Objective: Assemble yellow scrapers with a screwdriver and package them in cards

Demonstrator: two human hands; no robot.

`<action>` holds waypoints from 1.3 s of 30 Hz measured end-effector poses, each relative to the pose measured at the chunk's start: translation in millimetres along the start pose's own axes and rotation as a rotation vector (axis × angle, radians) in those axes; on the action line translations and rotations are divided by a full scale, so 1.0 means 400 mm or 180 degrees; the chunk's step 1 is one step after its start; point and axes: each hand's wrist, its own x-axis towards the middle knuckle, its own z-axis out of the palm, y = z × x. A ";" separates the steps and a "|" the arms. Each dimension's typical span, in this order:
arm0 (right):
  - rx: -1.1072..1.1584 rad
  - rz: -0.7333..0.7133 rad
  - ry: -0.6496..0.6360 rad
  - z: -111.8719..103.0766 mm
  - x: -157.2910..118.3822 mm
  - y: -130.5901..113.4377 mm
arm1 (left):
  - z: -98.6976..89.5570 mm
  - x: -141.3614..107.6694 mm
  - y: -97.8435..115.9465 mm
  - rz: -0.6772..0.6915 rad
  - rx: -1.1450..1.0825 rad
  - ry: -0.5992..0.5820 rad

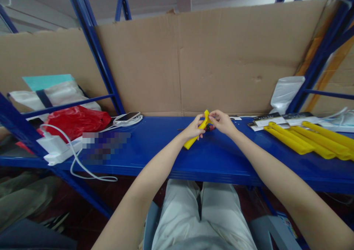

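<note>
A yellow tube-like piece [190, 143] slants over the blue bench top, its narrow end up and to the right. My left hand [195, 127] is wrapped round its middle. The fingers of my right hand [219, 120] pinch at its upper end; whatever small part they hold there is too small to make out. Behind my hands, a red and black object [210, 127], partly hidden, lies on the bench.
Several yellow pieces [318, 141] lie on the blue bench [155, 143] at right, by printed cards [268, 119]. At left are a phone [126, 117], white cables, a red bag [76, 121] and a power strip [62, 152]. Cardboard [221, 58] stands behind.
</note>
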 end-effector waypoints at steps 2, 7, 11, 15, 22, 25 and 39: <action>-0.0043 -0.0026 -0.0016 -0.001 -0.001 0.002 | 0.000 0.001 -0.002 -0.0006 0.0001 -0.0010; -0.0141 -0.0053 -0.0031 -0.001 -0.002 0.010 | -0.001 0.000 -0.004 -0.0054 0.0027 -0.0085; -0.0186 -0.0064 -0.0024 0.000 -0.002 0.014 | -0.002 -0.004 -0.001 -0.0094 0.0062 -0.0140; -0.0169 -0.0059 -0.0076 -0.001 -0.002 0.016 | -0.003 -0.007 0.002 -0.0097 0.0100 -0.0135; -0.0135 -0.0074 -0.0112 -0.001 0.000 0.018 | -0.005 -0.009 0.004 -0.0075 0.0122 -0.0137; -0.0174 -0.0095 -0.0098 -0.001 0.001 0.020 | -0.006 -0.008 0.002 -0.0064 0.0072 -0.0161; -0.0987 -0.0313 -0.0331 -0.012 0.008 0.029 | -0.005 0.000 -0.001 -0.0273 -0.0175 -0.0010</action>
